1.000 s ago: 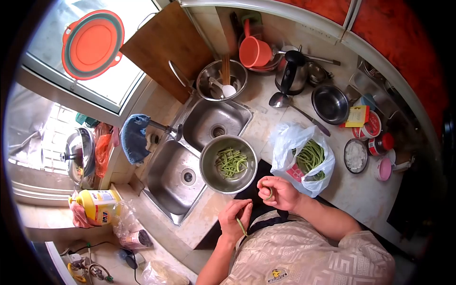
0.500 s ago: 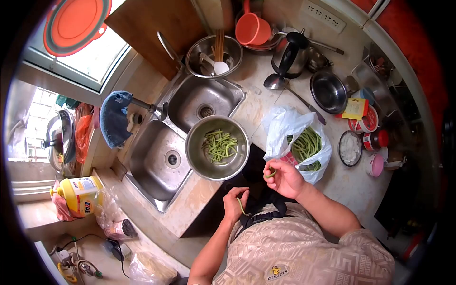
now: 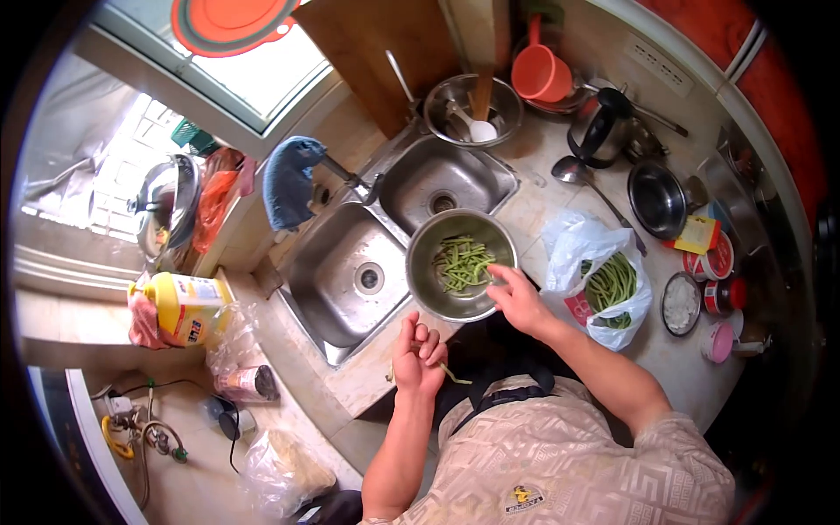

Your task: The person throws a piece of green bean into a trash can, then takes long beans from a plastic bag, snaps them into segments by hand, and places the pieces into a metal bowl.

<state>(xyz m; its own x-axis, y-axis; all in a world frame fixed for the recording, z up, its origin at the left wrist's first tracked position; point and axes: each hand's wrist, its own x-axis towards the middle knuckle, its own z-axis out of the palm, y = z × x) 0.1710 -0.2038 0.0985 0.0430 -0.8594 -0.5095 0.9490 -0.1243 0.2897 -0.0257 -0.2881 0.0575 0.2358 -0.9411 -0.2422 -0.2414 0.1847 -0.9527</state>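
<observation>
My left hand (image 3: pixel 418 357) is closed in front of the sink counter, palm side up, with a green bean (image 3: pixel 455 377) sticking out on both sides of it. My right hand (image 3: pixel 522 304) reaches over the near right rim of a steel bowl (image 3: pixel 435 296), fingers stretched toward the inside. Nothing shows in those fingers. Short green bean pieces (image 3: pixel 460 262) lie in a heap on the bowl's bottom. Right of the bowl, a white plastic bag (image 3: pixel 563 238) stands open around many long whole beans (image 3: pixel 612 284).
A double steel sink (image 3: pixel 337 262) with a blue cloth (image 3: pixel 291 184) over its tap lies left of and behind the bowl. A ladle (image 3: pixel 604 194), kettle (image 3: pixel 598 131), black bowl (image 3: pixel 656 197) and jars (image 3: pixel 724 296) stand on the right. A yellow bottle (image 3: pixel 188 306) stands left.
My right hand has moved from beside the bag to the bowl, and the bean piece in its fingers no longer shows. My left hand has turned palm up. The view has shifted.
</observation>
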